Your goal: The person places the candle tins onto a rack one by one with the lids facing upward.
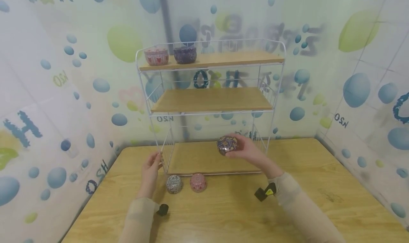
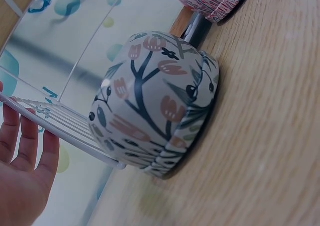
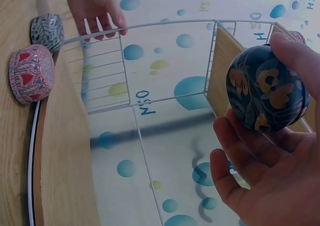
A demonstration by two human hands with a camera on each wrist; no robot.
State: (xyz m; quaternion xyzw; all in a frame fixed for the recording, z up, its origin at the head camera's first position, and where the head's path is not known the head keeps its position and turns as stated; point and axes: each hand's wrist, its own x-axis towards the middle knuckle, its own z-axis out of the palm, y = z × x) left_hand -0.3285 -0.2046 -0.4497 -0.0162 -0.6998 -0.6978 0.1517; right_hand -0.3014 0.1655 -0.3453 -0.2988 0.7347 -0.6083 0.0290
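My right hand (image 1: 246, 150) holds a small round dark-blue tin (image 1: 226, 145) with orange flowers between thumb and fingers. It is raised in front of the lower part of a white wire rack (image 1: 211, 100) with wooden shelves. At the rack's left side, my left hand (image 1: 151, 168) grips the wire frame, fingertips behind the wire in the left wrist view. Near that hand, a white tin (image 2: 145, 95) with pink tulips sits on the table by the rack's front left foot. Right of it stands a pink tin (image 1: 198, 182) with red hearts.
On the top shelf, toward its left end, are a pink heart-patterned tin (image 1: 156, 57) and a dark-blue tin (image 1: 185, 55). The rack stands on a wooden table (image 1: 217, 214) against a wall covering (image 1: 105, 72) printed with blue and green bubbles.
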